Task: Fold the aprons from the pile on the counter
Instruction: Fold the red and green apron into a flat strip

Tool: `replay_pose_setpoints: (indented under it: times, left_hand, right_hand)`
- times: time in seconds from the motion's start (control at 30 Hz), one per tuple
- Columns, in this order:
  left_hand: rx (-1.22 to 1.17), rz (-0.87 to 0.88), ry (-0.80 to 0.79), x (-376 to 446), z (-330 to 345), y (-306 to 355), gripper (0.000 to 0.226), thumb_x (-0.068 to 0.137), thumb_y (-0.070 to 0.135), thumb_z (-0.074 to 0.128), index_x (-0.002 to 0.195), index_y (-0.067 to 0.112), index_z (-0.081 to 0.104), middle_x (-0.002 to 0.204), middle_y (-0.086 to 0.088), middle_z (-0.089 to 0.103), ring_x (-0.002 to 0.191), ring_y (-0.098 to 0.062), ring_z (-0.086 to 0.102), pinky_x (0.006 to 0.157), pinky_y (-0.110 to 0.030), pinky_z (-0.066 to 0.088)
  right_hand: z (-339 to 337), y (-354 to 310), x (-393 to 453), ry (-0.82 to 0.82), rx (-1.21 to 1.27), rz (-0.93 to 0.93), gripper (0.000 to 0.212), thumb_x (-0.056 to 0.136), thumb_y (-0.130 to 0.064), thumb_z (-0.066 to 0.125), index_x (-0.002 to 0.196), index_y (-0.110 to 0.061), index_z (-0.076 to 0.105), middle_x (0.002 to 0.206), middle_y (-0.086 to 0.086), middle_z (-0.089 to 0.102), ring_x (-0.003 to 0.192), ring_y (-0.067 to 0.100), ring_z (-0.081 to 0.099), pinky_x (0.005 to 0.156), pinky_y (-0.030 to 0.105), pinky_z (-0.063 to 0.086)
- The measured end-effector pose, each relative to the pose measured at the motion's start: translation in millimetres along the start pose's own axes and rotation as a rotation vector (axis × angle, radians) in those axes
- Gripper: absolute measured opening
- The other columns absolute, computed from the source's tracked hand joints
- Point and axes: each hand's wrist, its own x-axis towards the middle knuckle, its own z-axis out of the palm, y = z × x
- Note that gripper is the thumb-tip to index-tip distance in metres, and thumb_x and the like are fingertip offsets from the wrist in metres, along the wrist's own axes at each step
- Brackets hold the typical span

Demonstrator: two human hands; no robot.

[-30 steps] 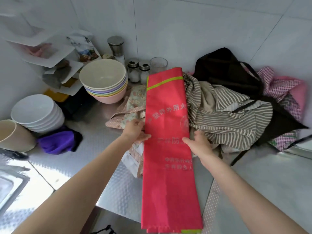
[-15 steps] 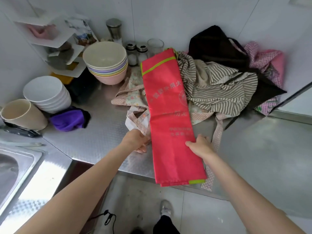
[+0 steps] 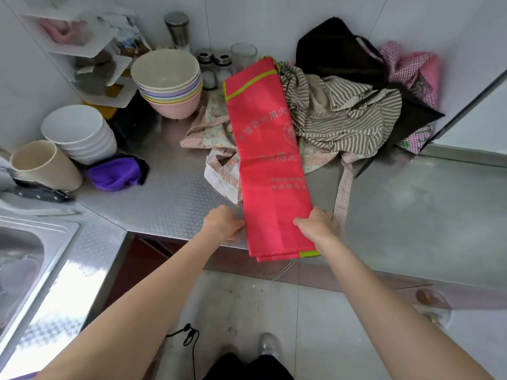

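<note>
On counter, hands gripping red apron

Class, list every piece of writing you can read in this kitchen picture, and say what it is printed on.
"用火" ends the top line on the red apron.
"防火" ends its second line.
The rest of those lines, the round emblem and the two small lower lines: too blurred.
Packet on the corner shelf: print unreadable.

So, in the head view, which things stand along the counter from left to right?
Beige cup → white bowls → purple cloth → coloured bowls → red apron → striped apron → pink checked apron.
</note>
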Motion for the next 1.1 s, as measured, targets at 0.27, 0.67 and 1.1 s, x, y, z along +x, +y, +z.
replay_pose_setpoints:
  times: [0.27, 0.67, 1.1]
  left_hand:
    - [-0.243, -0.002, -0.048, -8.7, 9.3, -1.1, 0.035, 0.089, 0.010, 0.061, 0.058, 0.009, 0.045, 0.044, -0.001, 0.048, 0.034, -0.007, 0.047, 0.043, -0.015, 0.045]
    - [-0.357, 0.000, -0.111, -15.3, 27.1, 0.3, 0.030, 0.086, 0.001, 0.063, 0.060, 0.007, 0.050, 0.067, -0.008, 0.057, 0.059, -0.017, 0.061, 0.060, -0.020, 0.057]
    - [0.183, 0.173, 0.076, -16.9, 34.7, 2.8, 0.033, 0.083, 0.016, 0.068, 0.058, 0.012, 0.046, 0.061, 0.000, 0.054, 0.074, -0.023, 0.058, 0.067, -0.026, 0.040]
  right_hand:
    - [4.1, 2.8, -4.8, -0.020, 0.050, -0.011, 0.050, 0.089, -0.029, 0.055, 0.130, -0.003, 0.043, 0.140, 0.018, 0.032, 0.131, 0.037, 0.029, 0.106, 0.043, 0.031]
    - [-7.6, 23.5, -25.9, -0.017, -0.424, -0.651, 0.082, 0.087, -0.050, 0.055, 0.150, -0.027, 0.007, 0.155, 0.002, 0.000, 0.143, 0.030, 0.001, 0.115, 0.051, 0.011]
    - [12.2, 50.5, -21.4, -0.069, -0.819, -0.913, 0.080, 0.088, -0.031, 0.061, 0.149, -0.036, 0.010, 0.156, 0.000, 0.004, 0.139, 0.030, 0.011, 0.112, 0.053, 0.017]
